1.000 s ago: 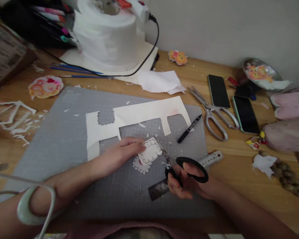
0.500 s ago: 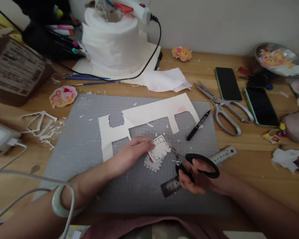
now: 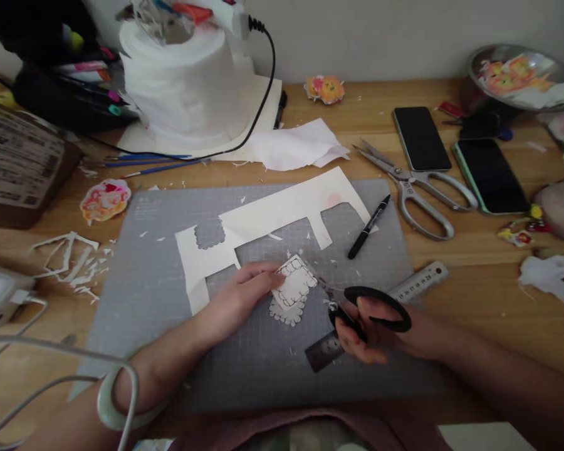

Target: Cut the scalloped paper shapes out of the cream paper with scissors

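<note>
Between the thumb and fingers of my left hand (image 3: 244,294) is a small white paper piece (image 3: 297,283) with a scalloped outline drawn in black. Its right side is cut along the scallops. My right hand (image 3: 369,338) has its fingers through the handles of black-handled scissors (image 3: 342,315). Their blades are at the paper's right edge, spread a little. A second scalloped paper cutout (image 3: 286,314) lies partly under the held piece, on the grey cutting mat (image 3: 235,376). Below my right hand, it partly covers a metal ruler (image 3: 322,354).
A cut-up white sheet (image 3: 272,216) and a black marker (image 3: 369,227) lie on the mat. Large metal scissors (image 3: 407,181) and two phones (image 3: 422,139) are at the right. A white roll (image 3: 183,88) stands behind. A cable (image 3: 75,351) crosses near my left forearm.
The whole view has shifted and tilted slightly. My left hand still grips the paper and my right hand the scissors, with the blades staying by the paper's right edge.
</note>
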`<state>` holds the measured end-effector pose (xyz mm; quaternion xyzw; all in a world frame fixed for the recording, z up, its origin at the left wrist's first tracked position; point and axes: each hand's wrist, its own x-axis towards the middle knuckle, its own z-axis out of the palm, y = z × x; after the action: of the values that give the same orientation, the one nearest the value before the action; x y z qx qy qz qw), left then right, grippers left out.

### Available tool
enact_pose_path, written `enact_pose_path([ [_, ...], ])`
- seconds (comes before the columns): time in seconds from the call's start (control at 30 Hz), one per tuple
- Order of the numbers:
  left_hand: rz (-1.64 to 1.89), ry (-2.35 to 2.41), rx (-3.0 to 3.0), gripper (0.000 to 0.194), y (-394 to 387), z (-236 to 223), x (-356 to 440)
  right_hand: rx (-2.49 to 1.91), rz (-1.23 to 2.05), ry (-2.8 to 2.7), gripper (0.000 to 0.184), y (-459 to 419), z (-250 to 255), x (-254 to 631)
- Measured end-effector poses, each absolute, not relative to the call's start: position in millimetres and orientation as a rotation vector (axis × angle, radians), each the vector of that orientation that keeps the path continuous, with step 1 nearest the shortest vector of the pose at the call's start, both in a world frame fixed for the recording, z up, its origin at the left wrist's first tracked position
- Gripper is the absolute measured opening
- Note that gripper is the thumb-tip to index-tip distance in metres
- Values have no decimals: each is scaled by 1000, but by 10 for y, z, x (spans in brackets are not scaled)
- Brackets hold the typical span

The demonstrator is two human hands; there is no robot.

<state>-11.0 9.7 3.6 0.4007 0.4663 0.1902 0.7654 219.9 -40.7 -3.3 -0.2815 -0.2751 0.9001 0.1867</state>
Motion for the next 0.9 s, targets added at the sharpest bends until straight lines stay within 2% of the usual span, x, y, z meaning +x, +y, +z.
enact_pose_path([
  [0.4, 403, 1155, 789, 33, 81, -17, -107, -837, 2514, -793, 57, -432, -71, 2201],
  [0.6, 427, 1097, 809, 22, 110, 79, -77, -862, 2512, -812, 58, -430, -51, 2201],
  [0.9, 564, 951, 713, 22, 116, 71, -64, -829, 2495, -739, 53, -365, 40, 2235],
])
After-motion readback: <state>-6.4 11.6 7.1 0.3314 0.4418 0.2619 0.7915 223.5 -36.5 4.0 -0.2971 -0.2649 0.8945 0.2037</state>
